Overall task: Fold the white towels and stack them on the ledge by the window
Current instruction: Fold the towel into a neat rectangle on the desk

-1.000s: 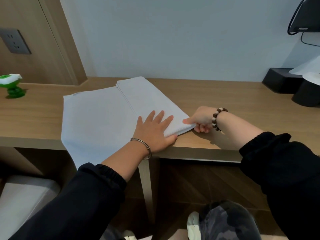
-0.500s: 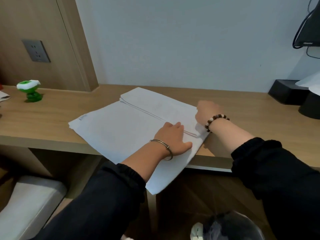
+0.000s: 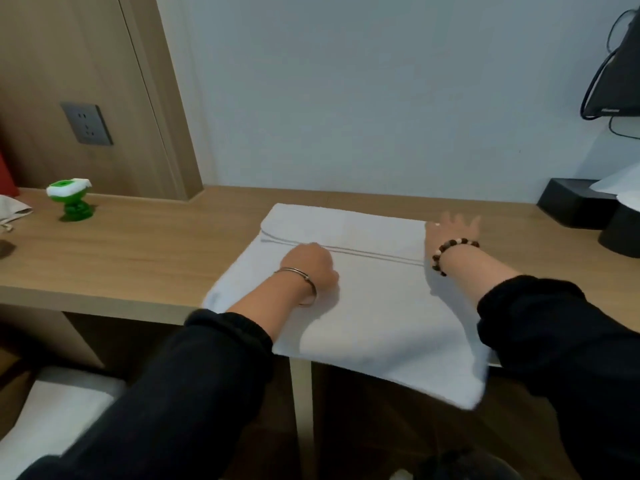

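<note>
A white towel (image 3: 374, 306) lies folded on the wooden desk (image 3: 138, 258), a seam line running across its middle. Its near part hangs over the desk's front edge. My left hand (image 3: 308, 268) rests on the towel at the seam with its fingers curled down onto the cloth; the fingertips are hidden. At the towel's far right edge my right hand (image 3: 453, 228) has its fingers spread, blurred, touching the towel edge and the desk. No window ledge or other towels are in view.
A green toy (image 3: 69, 202) stands at the desk's far left under a wall socket (image 3: 86, 123). Black boxes (image 3: 575, 206) and white paper (image 3: 620, 185) sit at the right, below a monitor (image 3: 623, 64). A white cushioned seat (image 3: 52, 410) is under the desk at the lower left.
The towel has turned so its seam runs crosswise to me. My right hand moved out to the far right edge and spread. My left hand's fingers went from flat to curled at the seam.
</note>
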